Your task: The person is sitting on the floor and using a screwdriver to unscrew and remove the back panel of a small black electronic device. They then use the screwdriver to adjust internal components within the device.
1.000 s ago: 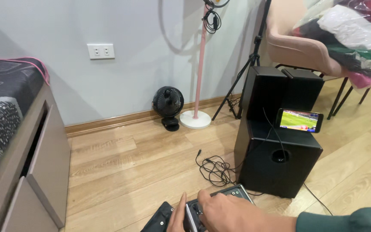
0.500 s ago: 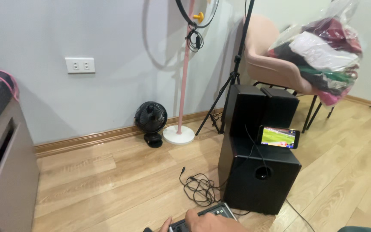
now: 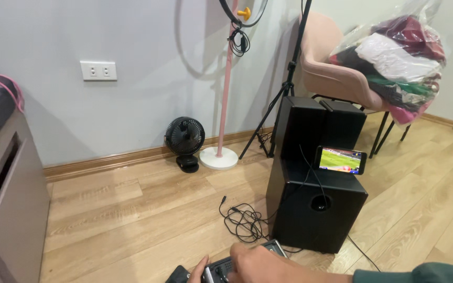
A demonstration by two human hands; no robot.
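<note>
My right hand (image 3: pixel 260 264), in a dark green sleeve, comes in from the lower right and lies over a small grey and black device with knobs (image 3: pixel 221 270) on the wooden floor, covering most of it. A single finger (image 3: pixel 200 268) rises from the bottom edge at the device's left side and touches it. It looks like part of my left hand, the rest of which is out of frame. A thin black cable (image 3: pixel 242 220) lies coiled on the floor just beyond the device.
Black speaker boxes (image 3: pixel 315 209) stand to the right, with a lit phone (image 3: pixel 341 160) on the front one. Behind are a small black fan (image 3: pixel 184 137), a pink lamp stand (image 3: pixel 225 105), a tripod, and a pink chair (image 3: pixel 331 73) holding a bag of clothes. A grey cabinet (image 3: pixel 6 209) is at the left.
The view has tilted upward, so my hands and the device sit lower at the frame's edge. My right hand stays on the device.
</note>
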